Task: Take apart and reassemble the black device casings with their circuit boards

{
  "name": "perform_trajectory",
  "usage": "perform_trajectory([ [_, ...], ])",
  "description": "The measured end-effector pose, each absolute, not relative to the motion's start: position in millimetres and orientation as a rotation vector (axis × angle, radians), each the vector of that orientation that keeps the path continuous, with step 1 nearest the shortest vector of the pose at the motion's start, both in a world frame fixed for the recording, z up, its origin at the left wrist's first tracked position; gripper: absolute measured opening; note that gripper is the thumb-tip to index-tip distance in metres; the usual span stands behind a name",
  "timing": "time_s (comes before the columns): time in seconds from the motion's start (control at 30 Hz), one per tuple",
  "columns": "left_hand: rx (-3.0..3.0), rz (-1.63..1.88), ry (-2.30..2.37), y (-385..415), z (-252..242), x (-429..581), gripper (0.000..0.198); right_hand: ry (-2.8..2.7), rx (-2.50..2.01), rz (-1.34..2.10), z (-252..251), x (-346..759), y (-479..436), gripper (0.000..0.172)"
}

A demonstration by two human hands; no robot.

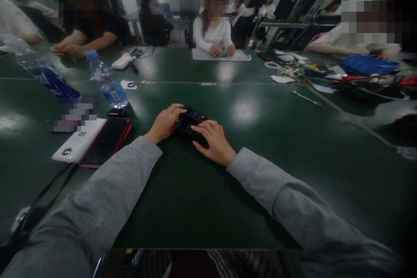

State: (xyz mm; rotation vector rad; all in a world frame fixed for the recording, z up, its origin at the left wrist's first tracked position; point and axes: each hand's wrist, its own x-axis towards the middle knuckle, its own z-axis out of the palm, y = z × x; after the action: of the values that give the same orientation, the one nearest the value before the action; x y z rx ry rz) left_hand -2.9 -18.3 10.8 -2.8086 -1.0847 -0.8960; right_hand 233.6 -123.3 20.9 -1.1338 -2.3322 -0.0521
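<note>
Two small black handheld devices with screens lie side by side on the green table between my hands. My left hand is closed around the left ends of both, its fingertips reaching onto the far device. My right hand grips the right part of the near device, with fingers over its top and the thumb along its front edge. The near device's screen glows faintly blue. My fingers cover part of both devices, and what kind they are is too small to tell.
Left of my arm lie a red-cased phone, a white power bank with a cable, and two bottles, one a clear water bottle. A wrench and tangled cables lie to the right. Several people sit around the table.
</note>
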Motion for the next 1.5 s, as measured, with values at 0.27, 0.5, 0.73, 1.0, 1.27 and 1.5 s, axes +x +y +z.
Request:
perform_trajectory([
  [0.27,-2.828,-0.870,-1.036,-17.5,9.4,-4.3,0.049,-2.303,-1.087,-0.058,19.1,233.2,-122.1,0.046],
  [0.5,-2.787,-0.868,-1.049,-13.1,2.1,-6.1,0.050,-2.328,-1.082,-0.047,20.9,232.9,-122.9,0.045],
  [0.73,-2.709,-0.882,-1.163,-15.4,5.7,-1.8,0.044,-2.338,-1.061,-0.103,21.3,234.1,-123.3,0.046],
  [1.0,-2.517,-0.957,-1.421,-20.6,10.8,1.4,0.032,-2.315,-1.081,-0.125,22.8,233.9,-123.8,0.042],
  [1.27,-2.475,-0.990,-1.454,-20.4,10.4,0.2,0.028,-2.220,-1.173,-0.138,24.0,233.9,-122.6,0.029],
  [1.5,-2.466,-0.947,-1.497,-21.0,10.9,0.2,0.029,-2.107,-1.297,-0.188,22.4,235.9,-119.8,0.026],
])
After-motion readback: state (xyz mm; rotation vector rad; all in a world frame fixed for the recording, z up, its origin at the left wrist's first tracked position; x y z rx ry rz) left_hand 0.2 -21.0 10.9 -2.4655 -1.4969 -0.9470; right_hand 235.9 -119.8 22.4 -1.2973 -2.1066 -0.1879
